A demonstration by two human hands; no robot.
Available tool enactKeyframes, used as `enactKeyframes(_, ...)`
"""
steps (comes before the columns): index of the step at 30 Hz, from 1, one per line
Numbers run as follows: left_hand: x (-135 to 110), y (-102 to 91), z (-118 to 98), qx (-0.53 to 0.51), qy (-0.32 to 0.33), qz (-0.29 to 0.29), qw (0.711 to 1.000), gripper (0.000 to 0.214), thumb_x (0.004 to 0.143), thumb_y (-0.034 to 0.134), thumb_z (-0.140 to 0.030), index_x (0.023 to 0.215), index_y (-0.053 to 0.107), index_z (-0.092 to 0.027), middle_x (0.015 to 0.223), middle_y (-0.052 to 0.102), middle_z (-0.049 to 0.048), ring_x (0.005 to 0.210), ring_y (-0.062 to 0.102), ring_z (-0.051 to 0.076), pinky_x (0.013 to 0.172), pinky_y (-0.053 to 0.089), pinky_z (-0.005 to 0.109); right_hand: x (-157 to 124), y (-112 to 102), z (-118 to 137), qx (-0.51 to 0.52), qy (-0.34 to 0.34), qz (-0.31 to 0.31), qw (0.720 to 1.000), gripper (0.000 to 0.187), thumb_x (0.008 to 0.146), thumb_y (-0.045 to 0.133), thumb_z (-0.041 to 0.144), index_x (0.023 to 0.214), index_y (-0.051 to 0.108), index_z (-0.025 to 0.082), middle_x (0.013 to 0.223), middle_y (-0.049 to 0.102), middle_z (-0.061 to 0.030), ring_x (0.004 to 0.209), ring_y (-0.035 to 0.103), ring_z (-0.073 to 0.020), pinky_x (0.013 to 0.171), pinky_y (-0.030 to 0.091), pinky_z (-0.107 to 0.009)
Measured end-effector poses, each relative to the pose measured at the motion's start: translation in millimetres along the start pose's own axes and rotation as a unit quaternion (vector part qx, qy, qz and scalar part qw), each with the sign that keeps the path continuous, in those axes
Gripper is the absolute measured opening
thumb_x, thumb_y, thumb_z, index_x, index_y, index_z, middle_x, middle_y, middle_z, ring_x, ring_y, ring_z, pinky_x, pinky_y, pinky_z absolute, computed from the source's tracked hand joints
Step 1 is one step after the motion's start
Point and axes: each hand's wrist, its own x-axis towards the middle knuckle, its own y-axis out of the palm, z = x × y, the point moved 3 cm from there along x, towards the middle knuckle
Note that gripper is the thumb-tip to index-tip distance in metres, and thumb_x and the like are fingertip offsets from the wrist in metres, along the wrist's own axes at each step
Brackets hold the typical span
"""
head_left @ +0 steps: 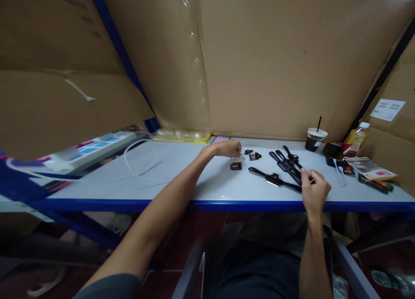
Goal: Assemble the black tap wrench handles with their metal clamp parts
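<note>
A black spokeshave (275, 179) lies slantwise on the table near its front edge. My right hand (315, 191) is closed at the end of its right handle. Just behind it are several more black spokeshaves (285, 164), overlapping in a loose pile. My left hand (228, 147) is closed above the far middle of the table, fingers curled down; a tiny shiny bit shows at its fingertips, too small to name. Beside that hand lie a dark slotted blade (236, 166), another blade with a black piece on it (254, 157) and a small black part (248, 151).
A cup with a straw (315, 139), a juice bottle (355, 139), a black tray (333, 153), plastic spoons (339, 174) and packets (371, 169) stand to the right. At the left are a white cable (128, 160), a yellow-edged sheet (181, 137) and a white-blue box (94, 150). Cardboard walls (259, 65) enclose the table.
</note>
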Motion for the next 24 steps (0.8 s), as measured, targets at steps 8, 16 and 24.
enactKeyframes(8,-3.0,0.0,-33.3,-0.246,0.164,0.025,0.955,0.010,0.078,0.059,-0.025,0.075,0.059,-0.016,0.063,0.056,-0.0009,0.057,0.050,0.011,0.056,0.039,0.023,-0.2,1.3,-2.4,-0.002,-0.008,-0.002,1.000,0.047,0.095,0.055,0.046,0.056,0.040,0.025,0.058,0.051,0.0009,0.063,0.044,-0.0174,0.067,0.034,-0.032)
enactKeyframes(16,-25.6,2.9,-83.1,-0.319,0.226,0.086,0.916,0.022,0.089,0.056,-0.037,0.079,0.055,-0.018,0.070,0.056,0.0008,0.064,0.053,0.012,0.062,0.044,0.025,-10.6,0.9,34.9,0.008,-0.094,0.055,0.994,0.029,0.100,0.053,0.038,0.077,0.063,0.024,0.077,0.069,-0.0037,0.078,0.055,-0.0218,0.076,0.041,-0.034)
enactKeyframes(24,-30.2,13.9,-106.6,-0.342,0.279,0.128,0.888,0.022,0.090,0.061,-0.038,0.083,0.057,-0.018,0.071,0.055,-0.0005,0.063,0.049,0.011,0.060,0.040,0.025,-25.6,11.7,56.9,-0.012,-0.135,0.127,0.983,0.023,0.102,0.053,0.035,0.097,0.073,0.024,0.093,0.074,-0.0051,0.090,0.058,-0.0244,0.084,0.044,-0.037)
